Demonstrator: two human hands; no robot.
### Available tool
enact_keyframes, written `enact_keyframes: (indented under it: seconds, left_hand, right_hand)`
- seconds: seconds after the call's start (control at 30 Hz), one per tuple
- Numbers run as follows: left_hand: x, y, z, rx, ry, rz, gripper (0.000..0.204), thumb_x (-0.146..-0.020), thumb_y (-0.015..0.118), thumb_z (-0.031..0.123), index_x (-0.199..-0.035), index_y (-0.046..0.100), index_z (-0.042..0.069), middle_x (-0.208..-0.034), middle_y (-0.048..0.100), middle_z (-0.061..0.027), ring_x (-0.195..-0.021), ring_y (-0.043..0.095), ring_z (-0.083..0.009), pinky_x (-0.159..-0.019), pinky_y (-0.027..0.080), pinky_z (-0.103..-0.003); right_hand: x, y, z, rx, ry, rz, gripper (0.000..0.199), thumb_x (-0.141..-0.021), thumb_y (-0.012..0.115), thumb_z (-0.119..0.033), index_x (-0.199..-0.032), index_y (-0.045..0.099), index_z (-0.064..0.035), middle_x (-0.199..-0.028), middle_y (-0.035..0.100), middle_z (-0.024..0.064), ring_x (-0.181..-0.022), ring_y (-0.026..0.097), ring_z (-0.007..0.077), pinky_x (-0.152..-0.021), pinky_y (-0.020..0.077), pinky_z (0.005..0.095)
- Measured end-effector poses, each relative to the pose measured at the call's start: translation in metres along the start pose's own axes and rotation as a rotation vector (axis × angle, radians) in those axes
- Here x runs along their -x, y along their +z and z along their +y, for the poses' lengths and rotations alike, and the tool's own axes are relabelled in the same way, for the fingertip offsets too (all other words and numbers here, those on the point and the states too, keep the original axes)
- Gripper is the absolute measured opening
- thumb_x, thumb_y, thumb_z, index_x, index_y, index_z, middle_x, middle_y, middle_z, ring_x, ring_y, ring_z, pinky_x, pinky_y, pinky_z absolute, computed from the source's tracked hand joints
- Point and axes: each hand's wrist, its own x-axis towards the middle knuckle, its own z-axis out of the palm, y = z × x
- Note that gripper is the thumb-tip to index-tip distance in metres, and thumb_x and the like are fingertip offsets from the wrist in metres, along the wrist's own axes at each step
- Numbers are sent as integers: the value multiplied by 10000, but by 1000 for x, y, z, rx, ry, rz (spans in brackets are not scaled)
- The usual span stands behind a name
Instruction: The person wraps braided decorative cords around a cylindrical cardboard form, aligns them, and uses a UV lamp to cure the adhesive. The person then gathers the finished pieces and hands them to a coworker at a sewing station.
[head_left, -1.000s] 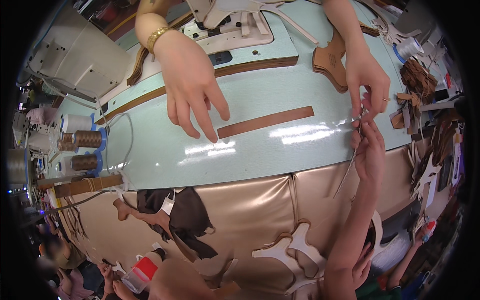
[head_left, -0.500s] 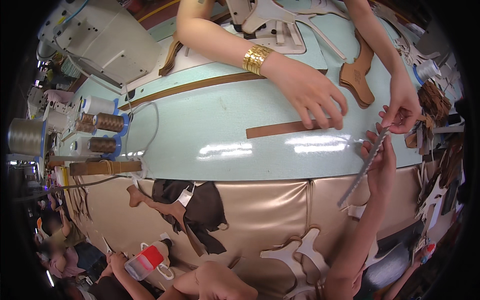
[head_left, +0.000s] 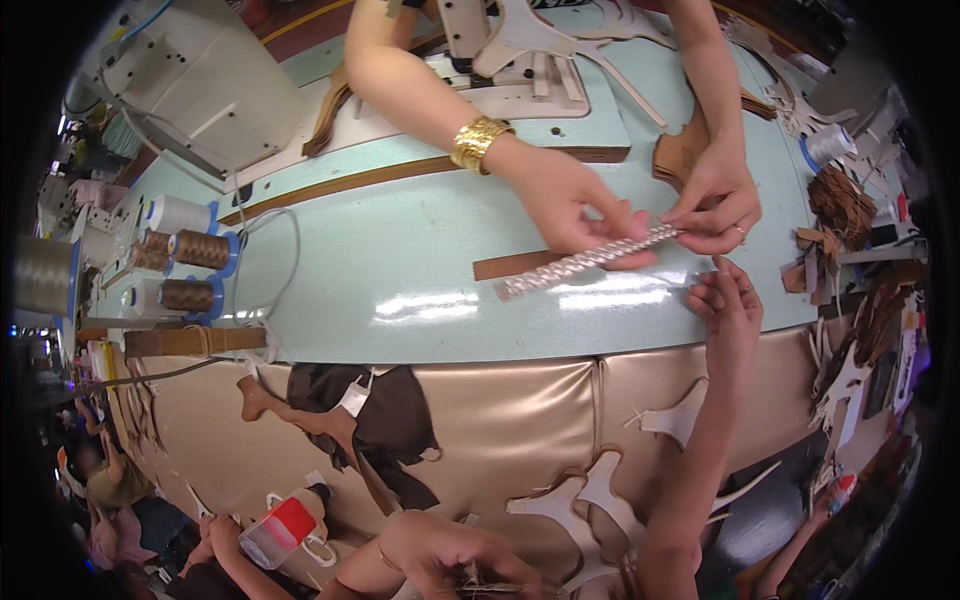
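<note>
My right hand (head_left: 730, 300) reaches over the table's near edge, its fingers loosely bent and apart, with nothing in them. Just beyond it, a co-worker's two hands, one arm with a gold bracelet (head_left: 480, 143), hold a pale braided-looking strip (head_left: 580, 262). That strip is above a flat brown strip (head_left: 500, 266), partly covered by the co-worker's hand. Low in the picture is my left hand (head_left: 440, 550), fingers curled round something thin I cannot make out. Y-shaped pale pieces with brown edges (head_left: 560, 505) lie on the gold-coloured covering beside it.
A sewing machine (head_left: 195, 85) and several thread spools (head_left: 200, 248) stand at the left. Stacked brown pieces (head_left: 680, 155) lie beyond the co-worker's hand. Dark cloth (head_left: 395, 420) and a clear container with a red label (head_left: 285, 530) are nearer, beside another person's hands (head_left: 215, 540).
The pale strip has left my right hand and is now in the co-worker's hands, moved left over the brown strip. My left hand shows more from below. The whole view has shifted slightly.
</note>
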Motion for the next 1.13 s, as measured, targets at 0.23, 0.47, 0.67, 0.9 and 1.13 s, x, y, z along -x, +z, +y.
enact_keyframes:
  seconds: [0.23, 0.47, 0.67, 0.9, 1.13]
  left_hand:
    - [-5, 6, 2, 70, 43, 51, 754, -729, 786, 461, -1157, 534, -106, -890, 598, -75, -680, 539, -126, -551, 432, -275]
    - [-11, 7, 22, 226, -136, 61, 760, -701, 809, 438, -1165, 527, -94, -782, 538, 1, -601, 438, -71, -494, 345, -242]
    - [-16, 4, 21, 185, -64, 12, 693, -732, 815, 342, -1183, 511, -88, -787, 550, 1, -598, 435, -67, -492, 349, -236]
    - [-16, 3, 21, 180, -79, -21, 696, -747, 804, 340, -1197, 493, -90, -789, 567, -7, -587, 439, -69, -484, 355, -238]
    - [-15, 5, 21, 198, -106, 8, 718, -751, 795, 382, -1204, 491, -85, -821, 602, -37, -589, 465, -74, -483, 365, -239]
  right_hand:
    - [3, 5, -4, 22, -17, 3, 216, -954, 548, -143, -1060, 556, 46, -875, 606, 85, -714, 634, 125, -641, 568, 229]
    - [2, 4, -2, 31, -20, 8, 219, -956, 540, -138, -1055, 563, 57, -863, 613, 90, -708, 643, 135, -637, 573, 237]
    - [0, 2, 0, 25, -26, 0, 220, -953, 548, -145, -1048, 565, 53, -858, 615, 93, -697, 645, 138, -635, 575, 243]
    - [0, 3, 1, 25, -28, 4, 213, -952, 552, -149, -1035, 567, 47, -853, 617, 93, -697, 644, 136, -636, 576, 247]
    - [1, 3, 0, 25, -29, 6, 241, -946, 565, -160, -1074, 563, 44, -854, 621, 86, -706, 645, 133, -635, 574, 245]
